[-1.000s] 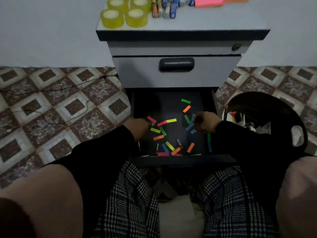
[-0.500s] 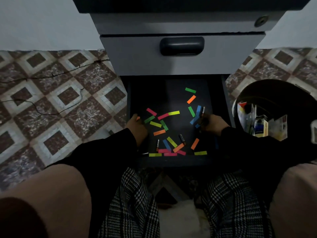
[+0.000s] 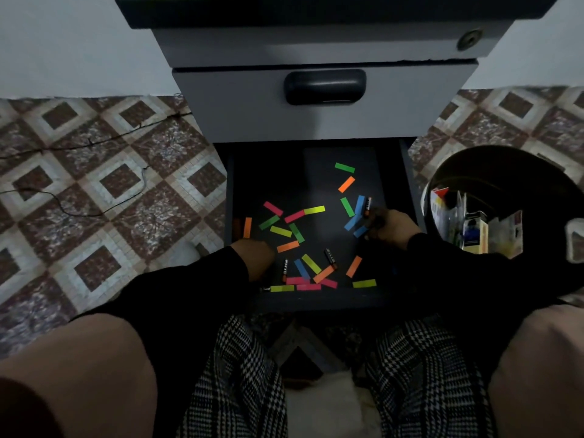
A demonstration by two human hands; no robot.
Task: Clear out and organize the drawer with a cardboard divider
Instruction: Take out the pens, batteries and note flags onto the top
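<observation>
**Drawer half cleared, strips and batteries left**

Tilted lower since a second ago, losing the cabinet top; right hand (image 3: 390,227) drawn toward frame right, now pinching a battery (image 3: 368,206) upright. Bottom drawer (image 3: 319,298) open at frame centre, no cardboard divider seen. Black bin (image 3: 493,172) at right, already holding boxes. Left hand (image 3: 254,252) at lower left of drawer, fingers hidden, grip impossible to tell. Still scattered: coloured paper strips (image 3: 288,246), two more batteries (image 3: 330,258).
</observation>
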